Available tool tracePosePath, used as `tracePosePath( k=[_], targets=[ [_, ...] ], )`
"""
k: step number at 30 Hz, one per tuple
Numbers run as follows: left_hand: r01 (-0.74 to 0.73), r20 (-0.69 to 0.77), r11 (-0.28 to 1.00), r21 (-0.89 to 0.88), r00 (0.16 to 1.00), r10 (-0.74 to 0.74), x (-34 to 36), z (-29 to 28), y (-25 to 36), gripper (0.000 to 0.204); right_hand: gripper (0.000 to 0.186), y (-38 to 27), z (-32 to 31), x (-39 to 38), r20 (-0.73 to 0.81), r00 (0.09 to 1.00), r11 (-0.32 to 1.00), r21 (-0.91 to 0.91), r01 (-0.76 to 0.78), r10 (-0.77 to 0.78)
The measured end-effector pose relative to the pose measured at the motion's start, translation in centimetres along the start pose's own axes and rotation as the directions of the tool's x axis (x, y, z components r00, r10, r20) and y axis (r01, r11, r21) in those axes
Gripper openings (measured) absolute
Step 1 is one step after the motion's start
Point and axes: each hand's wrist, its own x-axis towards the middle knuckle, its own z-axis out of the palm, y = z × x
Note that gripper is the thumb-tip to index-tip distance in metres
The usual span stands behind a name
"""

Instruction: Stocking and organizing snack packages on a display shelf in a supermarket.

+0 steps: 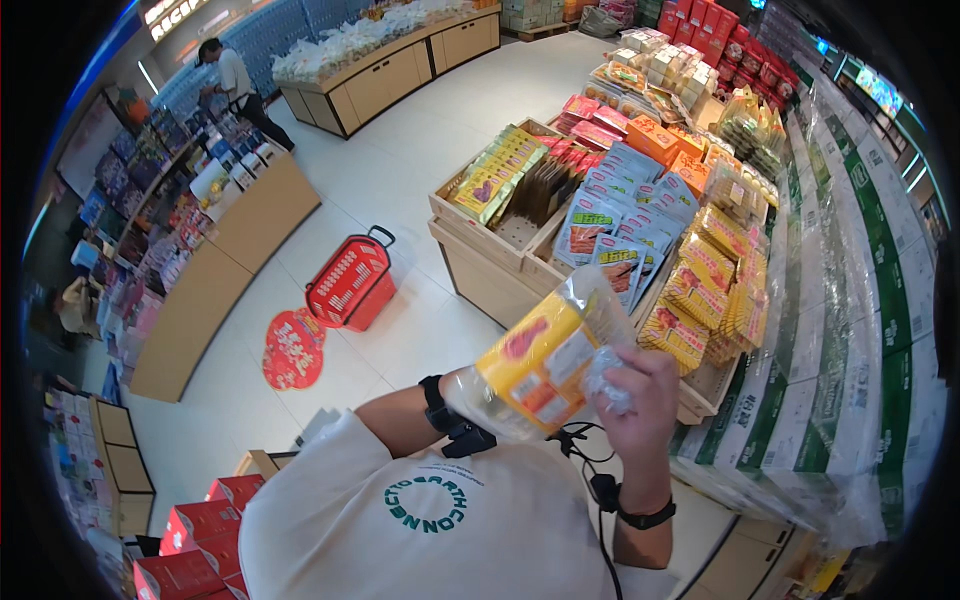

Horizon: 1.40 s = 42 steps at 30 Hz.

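Gripping crumpled clear plastic [607, 382] with fingers of the right hand [645, 393]; hiding the left hand, making its grip impossible to tell. Suspending the yellow-labelled package [535, 362] near, before the counter [482, 282]. Apparently inspecting; probably needing steady support next.

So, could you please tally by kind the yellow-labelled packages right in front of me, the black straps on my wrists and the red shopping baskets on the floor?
Yellow-labelled package: 1
Black wrist straps, one on each arm: 2
Red shopping basket: 1
Total: 4
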Motion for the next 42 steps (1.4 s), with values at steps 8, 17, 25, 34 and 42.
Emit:
tracePosePath(
  k=[8, 17, 25, 34, 42],
  targets=[
    [-0.348, -0.032, 0.872, 0.344, 0.924, 0.381, -2.7, 3.9, 0.6, 0.087, 0.038, 1.8, 0.7, 2.9, 0.064, 0.995, 0.996, 0.047, 0.07, -0.073],
    [-0.42, -0.162, 0.686, 0.594, 0.773, 0.614, -3.5, 4.1, -0.7, 0.076, 0.033, 2.4, 2.2, 4.0, 0.024, 0.998, 0.992, 0.115, 0.054, -0.057],
    [-0.611, 0.007, 0.572, 0.547, 0.687, 0.727, -3.1, 4.5, 0.9, 0.075, 0.038, 4.3, 0.4, 1.7, -0.169, 0.981, 0.994, 0.076, -0.083, 0.095],
    [-0.609, 0.118, 0.661, 0.438, 0.768, 0.629, -0.2, 5.8, 2.2, 0.076, 0.021, 3.9, -0.6, 0.1, -0.386, 0.898, 0.978, 0.11, -0.18, 0.209],
    [-0.495, 0.009, 0.819, 0.291, 0.857, 0.515, 1.9, 5.2, 1.7, 0.087, 0.022, 3.0, -1.2, 0.6, -0.467, 0.878, 0.994, 0.017, -0.111, 0.106]
  ],
)
